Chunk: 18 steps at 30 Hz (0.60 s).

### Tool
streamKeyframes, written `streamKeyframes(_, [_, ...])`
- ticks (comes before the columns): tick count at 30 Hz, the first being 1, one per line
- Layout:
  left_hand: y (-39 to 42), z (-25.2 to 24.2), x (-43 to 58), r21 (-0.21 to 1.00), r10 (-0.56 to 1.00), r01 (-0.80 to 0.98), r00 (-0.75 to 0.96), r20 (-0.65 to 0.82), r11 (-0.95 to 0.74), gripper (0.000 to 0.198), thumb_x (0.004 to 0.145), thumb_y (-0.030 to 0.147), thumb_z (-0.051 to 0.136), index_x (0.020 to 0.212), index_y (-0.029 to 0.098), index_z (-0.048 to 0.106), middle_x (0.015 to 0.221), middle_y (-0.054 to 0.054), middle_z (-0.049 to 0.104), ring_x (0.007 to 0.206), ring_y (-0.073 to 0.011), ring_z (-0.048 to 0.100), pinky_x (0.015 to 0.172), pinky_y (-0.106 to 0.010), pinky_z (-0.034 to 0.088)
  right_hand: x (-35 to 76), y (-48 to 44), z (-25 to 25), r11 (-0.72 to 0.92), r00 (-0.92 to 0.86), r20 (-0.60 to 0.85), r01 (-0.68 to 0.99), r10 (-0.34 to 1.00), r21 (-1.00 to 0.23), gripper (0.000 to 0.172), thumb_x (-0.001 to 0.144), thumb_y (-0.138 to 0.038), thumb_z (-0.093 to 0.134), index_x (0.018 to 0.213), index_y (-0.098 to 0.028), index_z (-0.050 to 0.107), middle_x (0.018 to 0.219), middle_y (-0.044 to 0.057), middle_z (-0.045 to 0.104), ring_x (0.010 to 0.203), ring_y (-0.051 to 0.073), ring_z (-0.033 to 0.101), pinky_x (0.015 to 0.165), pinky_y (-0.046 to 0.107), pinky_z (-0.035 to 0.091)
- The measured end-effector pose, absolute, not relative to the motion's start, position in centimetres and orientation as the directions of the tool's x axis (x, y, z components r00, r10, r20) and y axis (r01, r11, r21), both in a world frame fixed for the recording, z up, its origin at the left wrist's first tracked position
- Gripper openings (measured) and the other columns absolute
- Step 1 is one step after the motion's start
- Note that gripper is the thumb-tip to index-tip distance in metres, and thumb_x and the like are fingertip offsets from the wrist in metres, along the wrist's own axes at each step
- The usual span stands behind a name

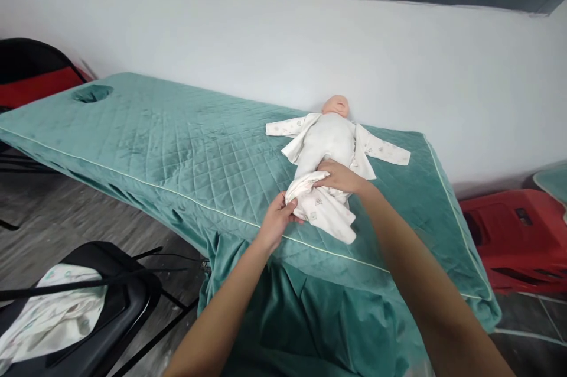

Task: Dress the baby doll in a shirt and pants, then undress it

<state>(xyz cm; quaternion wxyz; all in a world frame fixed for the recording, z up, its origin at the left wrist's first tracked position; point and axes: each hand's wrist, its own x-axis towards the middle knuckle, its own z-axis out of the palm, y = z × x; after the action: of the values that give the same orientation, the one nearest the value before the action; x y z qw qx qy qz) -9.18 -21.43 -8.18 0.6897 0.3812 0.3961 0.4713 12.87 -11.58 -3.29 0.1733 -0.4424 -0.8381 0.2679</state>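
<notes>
Both sleeves (387,150) of a white printed shirt (297,145) are spread out to the sides, and its front is opened around the white body of a doll (330,136). The doll is laid face up near the right end of a long green bed (177,135), with its bare head (335,105) pointed towards the white wall (199,40). White printed pants (328,220) are bunched over its lower legs, near the front edge of the bed. One side of the bunched cloth is pinched between the thumb and fingers of the left hand (280,214). The upper edge is gripped by the right hand (337,177), whose fingers are curled in beside the doll's legs and partly hidden.

A round hole (93,93) is set into the bed's far left end. Below, a patterned white cloth (66,309) is draped on a black chair (133,291). Beyond the bed's right end, a red plastic object (522,232) is partly seen.
</notes>
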Motion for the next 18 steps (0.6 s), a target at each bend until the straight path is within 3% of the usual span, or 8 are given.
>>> streamKeyframes(4, [-17.7, -8.8, -10.5, 0.990, 0.967, -0.127, 0.254, -0.031, 0.065, 0.035, 0.085, 0.048, 0.068, 0.095, 0.016, 0.059, 0.080, 0.000, 0.060, 0.071, -0.0136, 0.056, 0.064, -0.025, 0.048, 13.0, -12.3, -2.8, 0.370, -0.470, 0.055, 0.612, 0.881, -0.698, 0.039, 0.078, -0.056, 0.071, 0.092, -0.019, 0.073, 0.101, 0.006, 0.069, 0.101, 0.026, 0.061, 0.093, 0.037, 0.046])
streamKeyframes(8, [-13.7, -9.4, -11.4, 0.986, 0.966, 0.124, 0.245, 0.078, -0.111, 0.020, 0.090, 0.035, 0.058, 0.102, 0.018, 0.060, 0.090, 0.000, 0.062, 0.080, -0.0151, 0.056, 0.072, -0.026, 0.046, 13.0, -12.6, -2.7, 0.289, -0.411, -0.002, 0.643, 0.911, -0.709, 0.044, 0.080, -0.058, 0.068, 0.102, -0.020, 0.072, 0.107, 0.007, 0.068, 0.105, 0.028, 0.061, 0.095, 0.038, 0.046])
streamKeyframes(14, [-8.8, -8.7, -10.0, 0.881, 0.926, 0.334, 0.290, 0.241, -0.334, 0.016, 0.092, 0.022, 0.050, 0.104, 0.019, 0.060, 0.102, -0.005, 0.067, 0.096, -0.0203, 0.061, 0.088, -0.033, 0.047, 12.8, -12.8, -2.9, 0.147, -0.296, -0.079, 0.667, 0.952, -0.730, 0.038, 0.084, -0.052, 0.065, 0.106, -0.022, 0.071, 0.106, 0.004, 0.070, 0.101, 0.028, 0.063, 0.088, 0.037, 0.048])
streamKeyframes(18, [-6.5, -8.1, -8.4, 0.712, 0.855, 0.474, 0.303, 0.421, -0.518, 0.021, 0.093, 0.017, 0.045, 0.106, 0.019, 0.061, 0.105, -0.008, 0.067, 0.103, -0.0230, 0.059, 0.093, -0.036, 0.046, 13.0, -12.4, -2.6, 0.045, -0.203, -0.118, 0.656, 0.972, -0.753, 0.035, 0.086, -0.053, 0.061, 0.096, -0.021, 0.072, 0.096, 0.001, 0.073, 0.092, 0.027, 0.065, 0.081, 0.035, 0.048])
